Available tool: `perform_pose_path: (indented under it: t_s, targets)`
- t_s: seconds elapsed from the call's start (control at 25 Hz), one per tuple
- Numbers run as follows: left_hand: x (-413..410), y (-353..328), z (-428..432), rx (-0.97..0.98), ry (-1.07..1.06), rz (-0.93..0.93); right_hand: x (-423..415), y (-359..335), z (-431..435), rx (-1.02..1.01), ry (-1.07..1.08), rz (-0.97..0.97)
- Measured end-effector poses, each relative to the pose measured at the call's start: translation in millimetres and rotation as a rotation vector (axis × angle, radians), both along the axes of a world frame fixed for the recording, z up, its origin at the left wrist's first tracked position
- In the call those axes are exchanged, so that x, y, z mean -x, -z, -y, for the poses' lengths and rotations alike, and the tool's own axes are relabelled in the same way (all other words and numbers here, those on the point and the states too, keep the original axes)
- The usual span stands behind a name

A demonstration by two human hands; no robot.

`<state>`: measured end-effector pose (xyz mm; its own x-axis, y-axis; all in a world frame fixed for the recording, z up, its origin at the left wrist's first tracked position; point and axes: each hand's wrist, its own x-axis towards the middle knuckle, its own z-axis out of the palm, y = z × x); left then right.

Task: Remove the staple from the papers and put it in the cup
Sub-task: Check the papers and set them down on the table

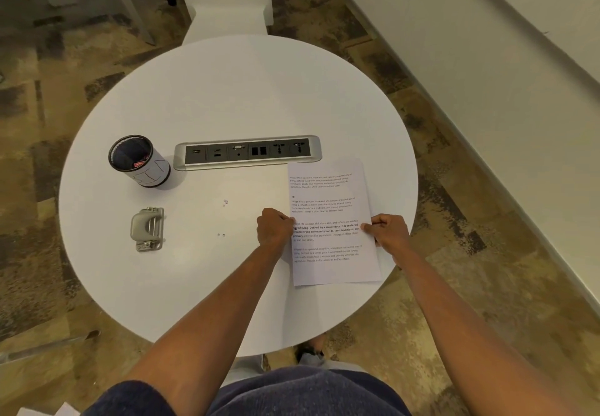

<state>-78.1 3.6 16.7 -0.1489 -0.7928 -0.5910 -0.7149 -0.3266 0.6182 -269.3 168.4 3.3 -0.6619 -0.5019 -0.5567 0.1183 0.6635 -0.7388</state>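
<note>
Head view: left hand (274,229) and right hand (388,232) pinch opposite edges of the papers (328,207) lying between them, staple unseen, apparently not yet pulled; next it needs prying free, the cup (139,160) standing well beyond the left hand.

Lighting is even, warm and moderately bright, from overhead. The white table (227,91) shows a soft sheen without hard glare. The cup (139,160) casts a short, soft shadow. Wide-angle distortion bends the wall (487,58) line toward the frame edges. Print on the papers (328,207) is soft and barely legible.
</note>
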Motion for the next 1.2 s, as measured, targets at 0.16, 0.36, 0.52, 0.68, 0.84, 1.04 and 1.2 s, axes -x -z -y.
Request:
perform_pose_path:
  t_s: [0.16, 0.36, 0.52, 0.68, 0.84, 1.04, 1.2]
  targets:
    - [1, -1, 0, 0.041, 0.088, 0.064, 1, -2, 1, -0.012, 0.001, -0.054]
    - [0, 0, 1, 0.073, 0.127, 0.092, 2, -1, 0, -0.047, -0.015, -0.111]
    - [-2, 1, 4, 0.081, 0.133, 0.096, 3, -1, 1, -0.049, -0.035, -0.147]
    - [-1, 2, 3, 0.091, 0.145, 0.098, 3, 0, 2, -0.069, -0.044, -0.153]
    - [-3, 5, 4, 0.094, 0.144, 0.082, 6, 0, 3, -0.096, -0.066, -0.257]
    - [-14, 3, 7, 0.123, 0.214, 0.046, -1, -5, 8, -0.126, -0.168, -0.422]
    - [-37, -2, 21, 0.196, 0.236, 0.018, -19, -12, 26, -0.051, -0.189, -0.459]
